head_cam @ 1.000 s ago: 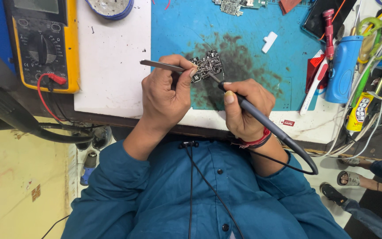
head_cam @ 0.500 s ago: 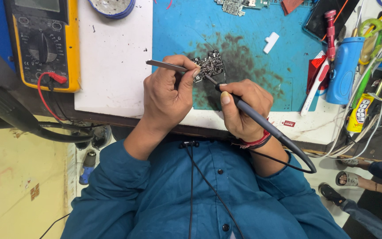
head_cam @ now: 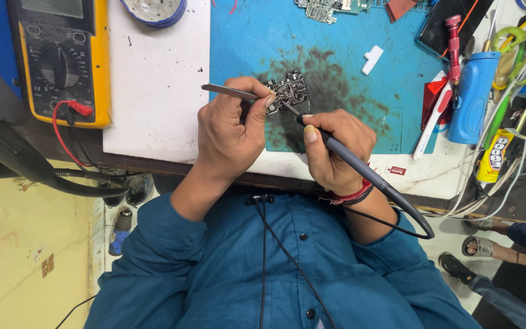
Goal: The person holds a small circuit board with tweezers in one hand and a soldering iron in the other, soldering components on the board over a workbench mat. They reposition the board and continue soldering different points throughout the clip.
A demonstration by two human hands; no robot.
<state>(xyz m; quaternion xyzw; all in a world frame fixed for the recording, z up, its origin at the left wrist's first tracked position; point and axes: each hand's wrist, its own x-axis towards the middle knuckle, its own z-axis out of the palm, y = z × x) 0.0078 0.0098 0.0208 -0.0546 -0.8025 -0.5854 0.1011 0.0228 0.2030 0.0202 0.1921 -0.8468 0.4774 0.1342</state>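
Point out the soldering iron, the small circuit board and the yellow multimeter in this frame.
soldering iron [head_cam: 348,159], head view, on its dark handle below the right hand's fingers.
small circuit board [head_cam: 291,90], head view, on its centre.
yellow multimeter [head_cam: 59,64], head view, on its round dial.

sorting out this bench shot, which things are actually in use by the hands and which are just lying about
In use:
left hand holding tweezers
right hand holding soldering iron
small circuit board on the blue mat

Lying about:
yellow multimeter
white plastic piece
blue bottle
second circuit board at the top edge
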